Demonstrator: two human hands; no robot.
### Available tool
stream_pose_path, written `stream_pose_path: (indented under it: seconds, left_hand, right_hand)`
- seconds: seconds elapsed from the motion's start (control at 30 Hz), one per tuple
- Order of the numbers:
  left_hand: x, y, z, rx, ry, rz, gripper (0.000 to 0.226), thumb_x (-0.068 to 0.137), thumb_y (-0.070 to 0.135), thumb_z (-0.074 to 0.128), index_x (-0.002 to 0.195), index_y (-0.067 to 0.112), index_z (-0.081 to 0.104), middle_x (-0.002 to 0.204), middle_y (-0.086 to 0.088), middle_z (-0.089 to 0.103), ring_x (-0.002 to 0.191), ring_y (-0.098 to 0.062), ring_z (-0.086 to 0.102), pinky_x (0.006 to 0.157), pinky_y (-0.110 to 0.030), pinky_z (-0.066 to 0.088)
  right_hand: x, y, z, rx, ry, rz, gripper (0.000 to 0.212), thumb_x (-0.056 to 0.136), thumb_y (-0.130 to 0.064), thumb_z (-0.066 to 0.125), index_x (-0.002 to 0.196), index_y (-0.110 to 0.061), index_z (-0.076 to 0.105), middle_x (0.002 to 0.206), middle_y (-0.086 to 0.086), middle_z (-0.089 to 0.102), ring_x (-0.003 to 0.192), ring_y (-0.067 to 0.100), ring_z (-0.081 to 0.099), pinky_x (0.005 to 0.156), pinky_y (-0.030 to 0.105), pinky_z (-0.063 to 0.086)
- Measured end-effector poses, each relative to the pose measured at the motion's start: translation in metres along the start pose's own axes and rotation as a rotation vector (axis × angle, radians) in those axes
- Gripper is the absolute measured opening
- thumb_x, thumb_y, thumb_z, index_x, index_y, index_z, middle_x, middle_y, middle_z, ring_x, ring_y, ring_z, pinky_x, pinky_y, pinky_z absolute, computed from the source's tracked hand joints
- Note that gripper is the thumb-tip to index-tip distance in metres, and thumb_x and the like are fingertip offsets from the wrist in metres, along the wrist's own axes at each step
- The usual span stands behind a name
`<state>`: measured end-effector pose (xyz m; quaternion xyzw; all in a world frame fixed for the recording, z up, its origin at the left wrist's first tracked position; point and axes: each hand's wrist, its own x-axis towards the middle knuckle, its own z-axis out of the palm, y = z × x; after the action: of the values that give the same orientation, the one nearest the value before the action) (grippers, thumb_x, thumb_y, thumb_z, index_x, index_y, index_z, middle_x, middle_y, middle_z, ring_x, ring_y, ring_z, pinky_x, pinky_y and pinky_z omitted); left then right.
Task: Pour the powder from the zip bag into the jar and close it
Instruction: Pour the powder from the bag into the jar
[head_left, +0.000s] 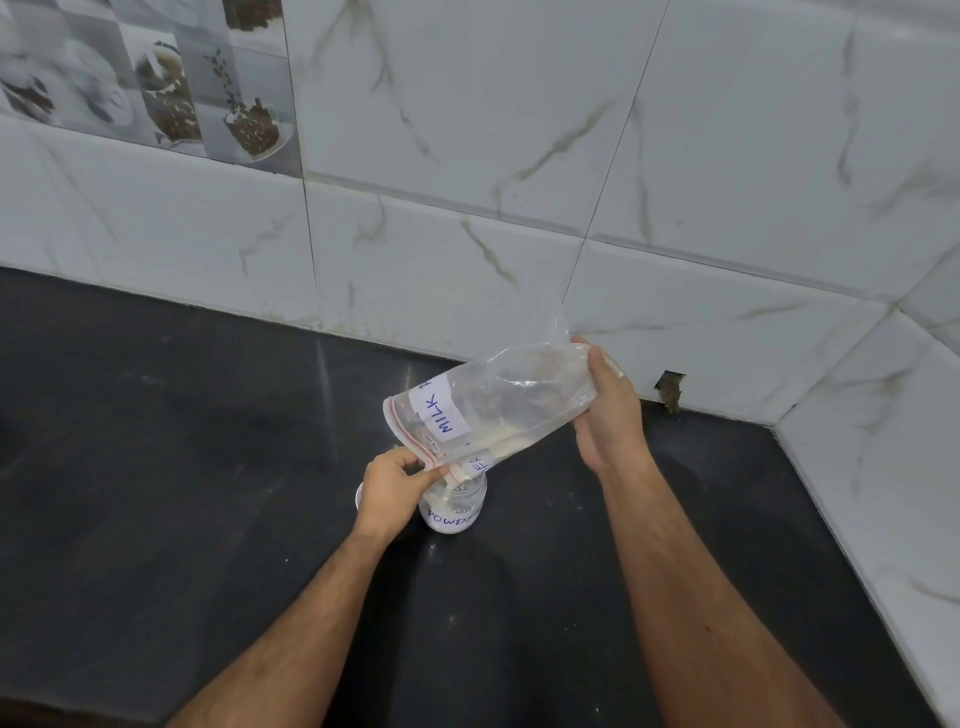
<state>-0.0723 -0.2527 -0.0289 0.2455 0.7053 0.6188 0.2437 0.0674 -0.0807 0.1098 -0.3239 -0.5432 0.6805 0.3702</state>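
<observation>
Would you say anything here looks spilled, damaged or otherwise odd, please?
Yes: the wall tile has a broken hole at its base above the counter, right of the zip bag. Faint pale specks dot the counter near the jar.

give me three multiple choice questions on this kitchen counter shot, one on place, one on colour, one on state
1. Where is the mouth of the clear plastic zip bag?
A. flat on the counter
B. over the small clear jar
C. against the wall

2. What colour is the countertop?
A. white
B. red
C. black

3. How is the zip bag held?
A. upright
B. tilted, mouth down
C. lying folded

Answers:
1 B, the left hand pinches the bag's mouth right above the jar.
2 C, the slab is dark black.
3 B, the right hand lifts the bag's bottom end higher.
</observation>
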Motion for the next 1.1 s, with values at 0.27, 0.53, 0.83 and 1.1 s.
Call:
stream_pose_path:
  seconds: [0.27, 0.53, 0.83, 1.1]
  left_hand:
    - [-0.004, 0.002, -0.005, 0.039, -0.117, 0.013, 0.029, 0.081, 0.052, 0.071, 0.100, 0.031, 0.079, 0.103, 0.014, 0.078, 0.106, -0.008, 0.071, 0.100, -0.044, 0.053]
    - [-0.008, 0.025, -0.008, -0.143, -0.214, 0.045, 0.030, 0.095, 0.004, 0.062, 0.122, 0.018, 0.064, 0.106, 0.017, 0.077, 0.108, -0.002, 0.069, 0.088, -0.018, 0.053]
    - [0.003, 0.023, -0.017, -0.106, -0.313, 0.047, 0.057, 0.092, 0.007, 0.068, 0.143, 0.020, 0.045, 0.129, 0.001, 0.070, 0.121, -0.013, 0.065, 0.102, -0.029, 0.051]
    - [0.002, 0.014, -0.009, -0.108, -0.199, 0.010, 0.043, 0.092, 0.008, 0.070, 0.132, 0.017, 0.058, 0.113, 0.008, 0.077, 0.110, -0.008, 0.070, 0.103, -0.033, 0.052]
  right_hand:
    - [-0.001, -0.003, 0.008, -0.049, 0.055, -0.040, 0.039, 0.111, -0.029, 0.035, 0.112, -0.014, 0.071, 0.112, 0.011, 0.075, 0.113, 0.032, 0.069, 0.099, 0.043, 0.053]
    - [-0.001, -0.010, 0.007, -0.118, 0.044, -0.120, 0.037, 0.108, -0.023, 0.037, 0.108, -0.014, 0.074, 0.109, 0.013, 0.076, 0.108, 0.032, 0.070, 0.090, 0.039, 0.052]
    - [-0.003, -0.014, 0.007, -0.214, -0.040, -0.216, 0.037, 0.109, -0.019, 0.039, 0.096, -0.018, 0.074, 0.088, -0.002, 0.079, 0.091, 0.014, 0.074, 0.084, 0.030, 0.056]
    - [-0.013, -0.011, 0.024, -0.413, -0.235, -0.368, 0.037, 0.106, -0.035, 0.044, 0.098, -0.022, 0.078, 0.099, 0.002, 0.078, 0.103, 0.024, 0.072, 0.097, 0.046, 0.055]
